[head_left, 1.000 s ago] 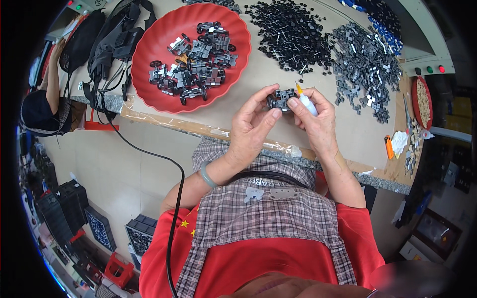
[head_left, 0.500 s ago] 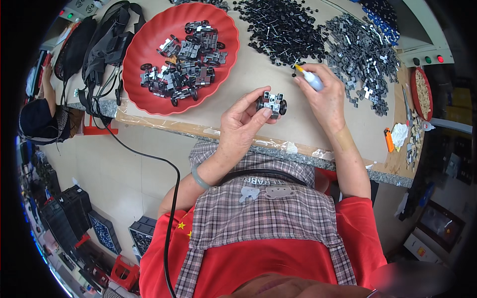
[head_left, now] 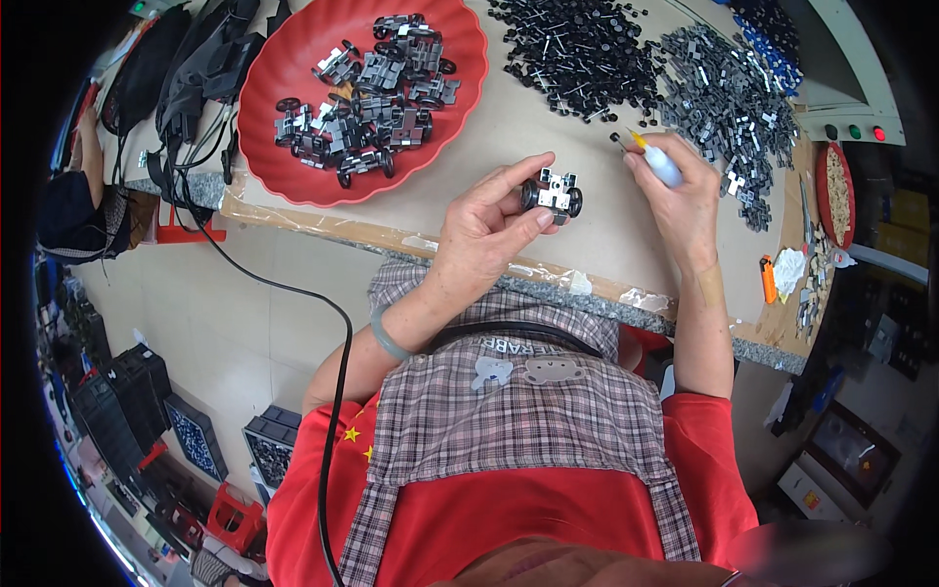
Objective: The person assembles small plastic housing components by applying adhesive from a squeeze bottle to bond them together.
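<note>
Tally at one bench

One left hand, one right hand. One wheeled piece in the left, showing two wheels; one bottle and one wheeled pin at the right. One large red bowl with roughly a dozen heaped assemblies, overlapping too much for an exact count. One black heap, one grey heap and one blue-and-dark heap, all beyond counting. One small red dish, one orange tool, one white wad. One checked apron, two animal patches, three panel lights
</note>
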Demonstrator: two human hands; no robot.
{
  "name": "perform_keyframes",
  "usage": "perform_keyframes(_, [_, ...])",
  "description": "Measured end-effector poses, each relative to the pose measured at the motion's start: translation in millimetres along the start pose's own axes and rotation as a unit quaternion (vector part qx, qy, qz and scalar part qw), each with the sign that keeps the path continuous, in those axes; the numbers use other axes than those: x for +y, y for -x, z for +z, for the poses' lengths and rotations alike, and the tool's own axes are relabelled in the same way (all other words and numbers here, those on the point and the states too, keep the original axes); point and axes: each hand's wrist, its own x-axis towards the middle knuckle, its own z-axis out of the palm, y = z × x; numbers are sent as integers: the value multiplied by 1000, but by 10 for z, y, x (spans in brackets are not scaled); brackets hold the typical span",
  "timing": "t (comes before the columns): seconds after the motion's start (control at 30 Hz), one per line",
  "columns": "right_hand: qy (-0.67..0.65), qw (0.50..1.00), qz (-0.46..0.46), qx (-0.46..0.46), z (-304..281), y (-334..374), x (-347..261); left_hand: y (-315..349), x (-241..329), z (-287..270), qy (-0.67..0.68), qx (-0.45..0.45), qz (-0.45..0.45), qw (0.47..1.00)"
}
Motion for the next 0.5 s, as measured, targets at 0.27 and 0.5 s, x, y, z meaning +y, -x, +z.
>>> perform_keyframes(0.27, [-40,979,-184,-80,131,171,-242,6,-8,3,-31,1,-50,998])
perform_keyframes(0.5, [13,973,-218,-80,150,184,-263,7,-31,8,-88,-11,-6,996])
